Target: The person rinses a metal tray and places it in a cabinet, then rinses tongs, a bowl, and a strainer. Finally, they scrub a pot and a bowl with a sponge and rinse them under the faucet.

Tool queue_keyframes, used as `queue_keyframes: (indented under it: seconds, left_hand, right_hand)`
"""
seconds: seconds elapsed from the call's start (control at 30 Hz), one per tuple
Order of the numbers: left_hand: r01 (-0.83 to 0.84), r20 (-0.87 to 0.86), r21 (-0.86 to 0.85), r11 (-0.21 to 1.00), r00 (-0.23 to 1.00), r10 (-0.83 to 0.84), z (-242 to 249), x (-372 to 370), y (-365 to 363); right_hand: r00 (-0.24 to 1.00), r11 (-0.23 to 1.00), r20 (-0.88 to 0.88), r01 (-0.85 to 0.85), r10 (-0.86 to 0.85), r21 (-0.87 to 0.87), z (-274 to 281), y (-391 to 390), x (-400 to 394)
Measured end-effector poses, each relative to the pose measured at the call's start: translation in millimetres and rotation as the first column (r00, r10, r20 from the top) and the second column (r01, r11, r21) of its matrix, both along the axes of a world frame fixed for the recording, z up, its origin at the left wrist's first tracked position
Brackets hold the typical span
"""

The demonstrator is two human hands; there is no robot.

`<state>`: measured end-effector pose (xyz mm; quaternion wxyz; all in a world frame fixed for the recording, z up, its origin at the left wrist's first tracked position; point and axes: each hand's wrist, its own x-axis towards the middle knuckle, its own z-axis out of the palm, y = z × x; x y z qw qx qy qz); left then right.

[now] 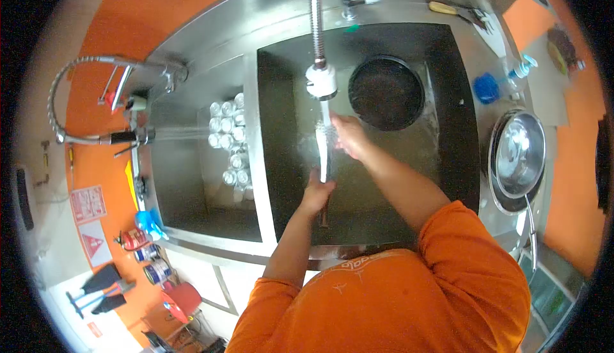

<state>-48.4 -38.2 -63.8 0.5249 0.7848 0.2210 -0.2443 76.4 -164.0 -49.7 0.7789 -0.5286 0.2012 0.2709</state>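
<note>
Under the running spray tap (321, 83), a long narrow object (322, 154) with a bright pale face stands over the large sink (275, 161). Water runs down along it, and a dark, handle-like end (324, 217) sticks out toward my body. My left hand (316, 193) is closed around its lower part, by the handle end. Higher up, my right hand (350, 136) presses its curled fingers against the right side, close under the spray. What lies under those fingers I cannot tell. A round black pan (387, 92) rests in the sink to the right.
The left basin (185, 186) holds several clear glasses (227, 126), with a second tap (125, 137) spraying toward them. Metal bowls (519, 154) sit on the right counter, a long handle reaching forward. Behind them are a soap bottle (515, 78) and a yellow-handled tool (442, 8).
</note>
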Motion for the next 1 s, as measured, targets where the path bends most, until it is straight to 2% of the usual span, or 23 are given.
queue_keyframes:
  seconds: [0.03, 0.1, 0.13, 0.23, 0.27, 0.37, 0.4, 0.47, 0.5, 0.53, 0.57, 0.63, 0.67, 0.77, 0.8, 0.9, 0.93, 1.0]
  left_hand:
    - [0.002, 0.004, 0.082, 0.997, 1.000, -0.003, 7, -1, -1]
    - [0.020, 0.002, 0.185, 0.983, 1.000, -0.020, 10, -2, 2]
    - [0.034, -0.003, 0.206, 0.978, 0.999, -0.034, 10, -2, 4]
    - [0.043, 0.012, 0.210, 0.977, 0.999, -0.047, 9, -5, 11]
    - [0.045, 0.022, 0.203, 0.978, 0.998, -0.050, 7, -6, 14]
    - [0.037, 0.086, 0.145, 0.989, 0.995, -0.050, -2, -7, 20]
    - [0.002, 0.063, 0.115, 0.993, 0.998, -0.009, -4, -6, 21]
    - [-0.063, 0.013, 0.057, 0.996, 0.998, 0.063, 19, 4, 14]
    - [-0.105, 0.016, 0.014, 0.994, 0.994, 0.105, 11, 6, 13]
    - [-0.144, 0.016, -0.029, 0.989, 0.989, 0.145, -4, 7, 14]
    - [-0.182, 0.015, -0.071, 0.981, 0.983, 0.184, -10, 9, 13]
    - [-0.162, 0.026, -0.079, 0.984, 0.986, 0.165, -14, 11, 10]
    - [-0.148, 0.031, -0.083, 0.985, 0.988, 0.151, -12, 14, 7]
    - [-0.405, -0.043, -0.450, 0.796, 0.900, 0.434, 18, 32, -14]
    - [-0.366, -0.046, -0.419, 0.831, 0.923, 0.383, 24, 43, -15]
    - [-0.061, 0.330, -0.098, 0.993, 0.940, 0.091, 13, 67, -22]
    - [0.153, 0.130, -0.030, 0.988, 0.980, -0.148, 6, 81, -18]
    - [0.175, 0.222, -0.059, 0.983, 0.962, -0.158, -14, 103, -29]
  right_hand:
    - [0.998, 0.996, -0.016, -0.052, 0.053, 0.067, -21, 1, 6]
    - [0.984, 0.988, 0.094, -0.148, 0.151, -0.032, -26, 7, 9]
    - [0.929, 0.924, 0.143, -0.304, 0.341, -0.230, -8, 3, 12]
    - [0.932, 0.963, 0.243, -0.256, 0.268, -0.080, -8, 8, 12]
    - [0.946, 0.954, 0.129, -0.301, 0.296, 0.019, -4, 5, 17]
    - [0.997, 0.989, -0.041, -0.066, 0.072, 0.134, -2, 9, 18]
    - [0.986, 0.990, -0.122, -0.099, 0.112, 0.103, -1, 7, 19]
    - [0.994, 0.973, -0.064, -0.075, 0.091, 0.219, -5, 15, 13]
    - [0.996, 0.959, -0.036, -0.063, 0.075, 0.276, -7, 16, 9]
    - [0.984, 0.954, 0.056, -0.180, 0.171, 0.241, 1, 12, 3]
    - [0.982, 0.944, 0.075, -0.185, 0.171, 0.273, 0, 11, 2]
    - [0.980, 0.921, 0.111, -0.194, 0.166, 0.337, 0, 6, -1]
    - [0.969, 0.923, 0.101, -0.245, 0.225, 0.295, 1, 0, -1]
    - [0.859, 0.852, 0.138, -0.509, 0.494, 0.120, 12, -8, -11]
    - [0.874, 0.868, 0.188, -0.476, 0.448, 0.144, 6, -10, -10]
    - [0.968, 0.958, 0.196, -0.198, 0.157, 0.207, 27, -17, 2]
    - [0.983, 0.967, 0.181, -0.058, 0.012, 0.249, 22, -14, 4]
    - [0.982, 0.927, 0.077, 0.137, -0.175, 0.348, 9, -21, 14]
